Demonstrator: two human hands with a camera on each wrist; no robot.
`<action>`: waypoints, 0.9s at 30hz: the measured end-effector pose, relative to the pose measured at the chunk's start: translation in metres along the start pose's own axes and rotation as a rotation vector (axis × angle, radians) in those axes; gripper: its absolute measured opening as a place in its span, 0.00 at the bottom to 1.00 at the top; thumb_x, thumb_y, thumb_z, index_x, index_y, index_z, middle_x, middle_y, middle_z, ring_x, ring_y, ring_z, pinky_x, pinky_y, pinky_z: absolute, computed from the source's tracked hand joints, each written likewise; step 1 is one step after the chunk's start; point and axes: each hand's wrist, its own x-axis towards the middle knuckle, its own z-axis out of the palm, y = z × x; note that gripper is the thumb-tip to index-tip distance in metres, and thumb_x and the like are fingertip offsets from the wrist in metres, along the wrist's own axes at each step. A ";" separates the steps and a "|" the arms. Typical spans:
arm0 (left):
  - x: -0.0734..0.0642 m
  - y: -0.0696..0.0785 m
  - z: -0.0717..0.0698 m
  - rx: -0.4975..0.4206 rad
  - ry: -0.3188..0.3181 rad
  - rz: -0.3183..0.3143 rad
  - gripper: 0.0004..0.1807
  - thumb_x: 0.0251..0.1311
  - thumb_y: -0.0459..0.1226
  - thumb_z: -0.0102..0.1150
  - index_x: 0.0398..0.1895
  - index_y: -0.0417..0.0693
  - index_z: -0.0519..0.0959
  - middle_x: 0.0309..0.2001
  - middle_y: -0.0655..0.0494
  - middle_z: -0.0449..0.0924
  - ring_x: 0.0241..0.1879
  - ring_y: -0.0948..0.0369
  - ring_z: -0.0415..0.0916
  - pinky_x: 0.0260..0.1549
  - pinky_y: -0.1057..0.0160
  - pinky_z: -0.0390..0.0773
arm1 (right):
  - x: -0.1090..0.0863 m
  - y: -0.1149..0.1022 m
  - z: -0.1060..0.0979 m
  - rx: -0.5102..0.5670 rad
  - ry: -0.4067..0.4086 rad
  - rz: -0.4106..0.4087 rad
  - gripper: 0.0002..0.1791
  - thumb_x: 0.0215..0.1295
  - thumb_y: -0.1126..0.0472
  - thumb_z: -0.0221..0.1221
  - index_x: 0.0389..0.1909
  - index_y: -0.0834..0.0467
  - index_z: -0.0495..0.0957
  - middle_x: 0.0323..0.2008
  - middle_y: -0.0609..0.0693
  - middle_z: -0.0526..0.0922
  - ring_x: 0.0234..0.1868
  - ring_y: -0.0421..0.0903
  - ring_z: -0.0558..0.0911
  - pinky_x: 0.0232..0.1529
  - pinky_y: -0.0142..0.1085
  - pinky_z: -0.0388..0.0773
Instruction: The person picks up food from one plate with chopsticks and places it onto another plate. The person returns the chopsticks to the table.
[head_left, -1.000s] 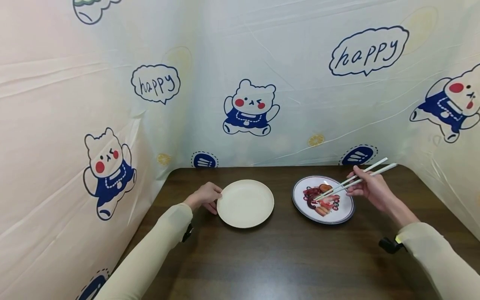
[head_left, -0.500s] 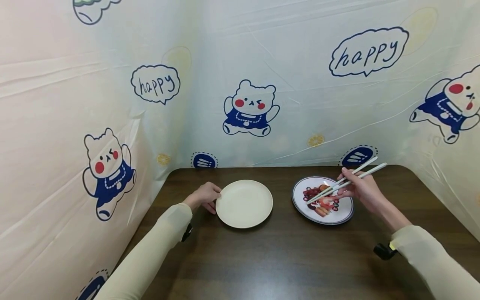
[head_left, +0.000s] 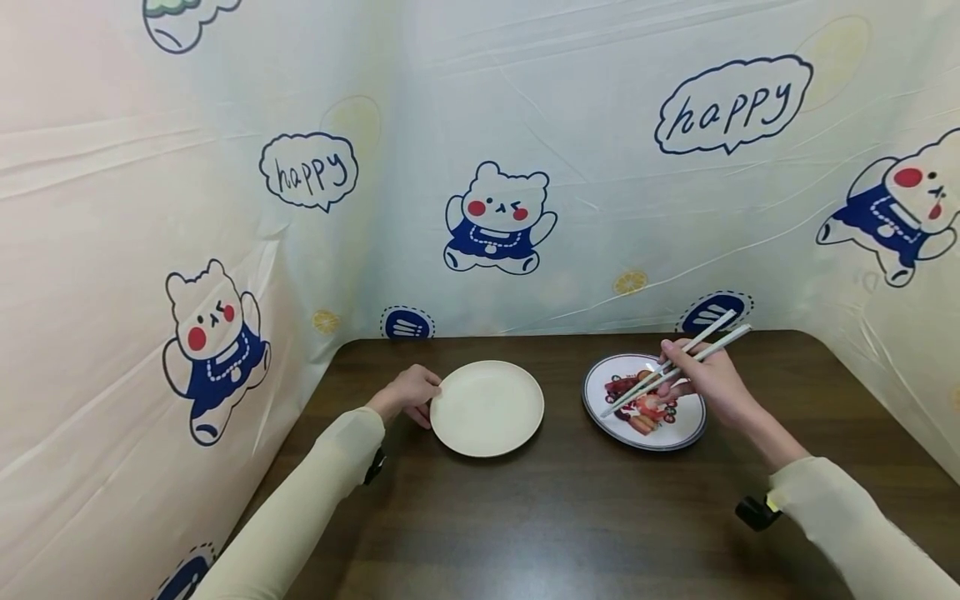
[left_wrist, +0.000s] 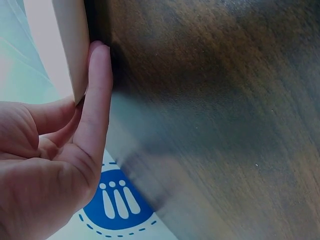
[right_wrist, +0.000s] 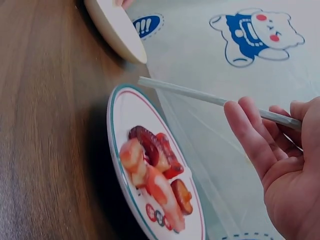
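Observation:
A plain cream plate (head_left: 487, 408) lies on the table's left half. My left hand (head_left: 411, 392) pinches its left rim, thumb on top and fingers beneath, as the left wrist view shows. To the right sits a white plate (head_left: 678, 431) with a coloured rim, bearing several reddish and brown food pieces (right_wrist: 160, 187). Held in my right hand (head_left: 708, 379) is a pair of pale chopsticks (head_left: 726, 340), slanting down to the left above that plate. Their tips hover near its left edge, with nothing visible between them.
The dark wooden table (head_left: 525, 517) has rounded back corners. A printed curtain (head_left: 585, 192) with bears and "happy" bubbles rises behind and along both sides. A gap of bare wood separates the two plates.
My right hand has moved left over the food plate, carrying the chopstick tips from the food pieces toward the plate's left rim. The left hand keeps its hold on the cream plate.

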 end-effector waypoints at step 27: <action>0.013 0.000 0.001 0.022 0.036 -0.018 0.16 0.78 0.32 0.50 0.61 0.34 0.81 0.38 0.42 0.85 0.27 0.52 0.86 0.27 0.55 0.91 | 0.006 0.000 0.073 -0.291 -0.036 -0.292 0.07 0.80 0.66 0.57 0.44 0.65 0.82 0.24 0.60 0.85 0.18 0.52 0.84 0.18 0.40 0.86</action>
